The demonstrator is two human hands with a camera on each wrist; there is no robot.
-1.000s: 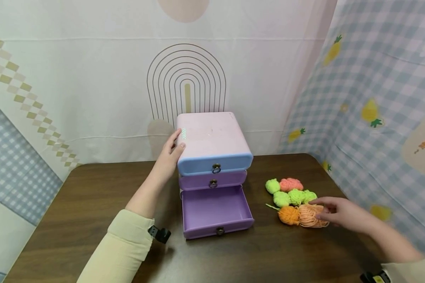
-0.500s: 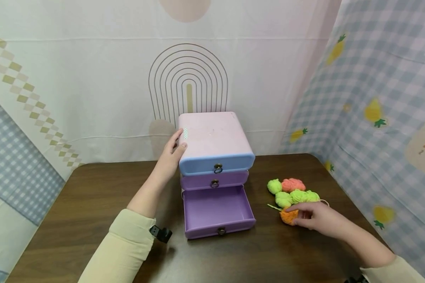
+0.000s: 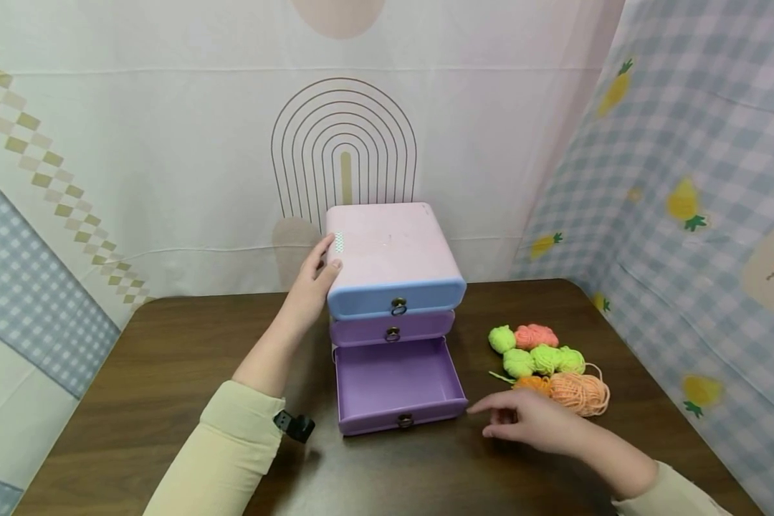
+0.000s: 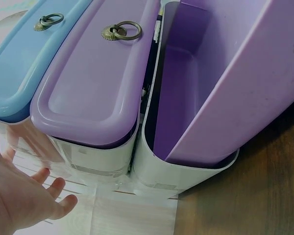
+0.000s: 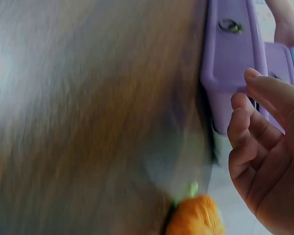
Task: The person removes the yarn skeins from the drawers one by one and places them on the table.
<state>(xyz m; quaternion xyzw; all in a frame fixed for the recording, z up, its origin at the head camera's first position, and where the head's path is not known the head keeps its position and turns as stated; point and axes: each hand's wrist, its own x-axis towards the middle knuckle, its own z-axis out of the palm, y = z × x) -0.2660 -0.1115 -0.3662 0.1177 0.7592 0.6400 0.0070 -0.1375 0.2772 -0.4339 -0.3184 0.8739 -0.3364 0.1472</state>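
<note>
A small chest of drawers (image 3: 387,247) with a pink top stands at mid-table, its blue and middle purple drawers (image 3: 426,326) pushed in. The bottom purple drawer (image 3: 368,424) is pulled out and holds nothing. My left hand (image 3: 308,287) rests against the chest's upper left side, fingers spread, as the left wrist view also shows beside the white casing (image 4: 154,174). My right hand (image 3: 545,421) holds nothing. Its fingers are loosely bent, the index fingertip right by the pulled-out drawer's front right corner. Behind that hand lies orange yarn (image 3: 534,385), partly hidden in the head view.
Right of the chest lie green yarn balls (image 3: 519,363), a coral yarn skein (image 3: 537,335) and a peach yarn skein (image 3: 580,393) on the brown table (image 3: 187,373). White patterned cloth (image 3: 200,179) hangs behind, and a checked cloth (image 3: 658,287) at the right.
My right hand has moved left from the peach skein, past the orange yarn, to the pulled-out drawer's corner. My left hand has stayed on the chest. The yarn lies about where it was.
</note>
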